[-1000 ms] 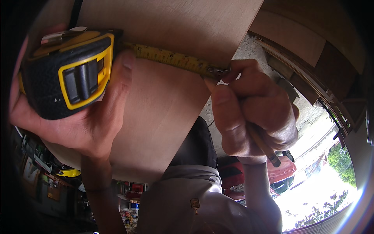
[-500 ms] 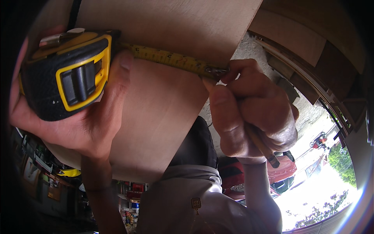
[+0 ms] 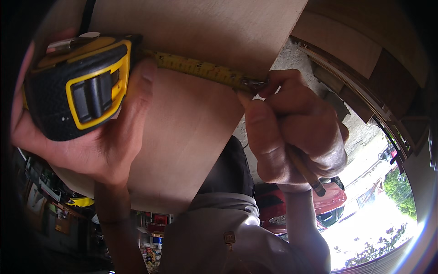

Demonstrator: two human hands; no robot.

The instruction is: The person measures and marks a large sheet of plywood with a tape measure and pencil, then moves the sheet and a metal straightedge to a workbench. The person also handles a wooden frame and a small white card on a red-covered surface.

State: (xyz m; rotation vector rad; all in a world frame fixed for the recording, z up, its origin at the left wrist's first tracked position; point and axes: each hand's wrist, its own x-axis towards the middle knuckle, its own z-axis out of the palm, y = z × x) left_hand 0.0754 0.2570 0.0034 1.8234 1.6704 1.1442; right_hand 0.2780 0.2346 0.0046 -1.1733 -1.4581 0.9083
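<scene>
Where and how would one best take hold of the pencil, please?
Probably by the blunt end of the pencil, pinched across the shaft from the right: that stub pokes out below the right hand, slanting down to the right, while the hand covers its middle and the tip lies close to the tape blade.

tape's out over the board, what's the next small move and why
Perhaps make a small mark on the board: the left hand holds the tape measure with its blade out over it, and the right hand grips a pencil, tip close to the blade's end.
</scene>
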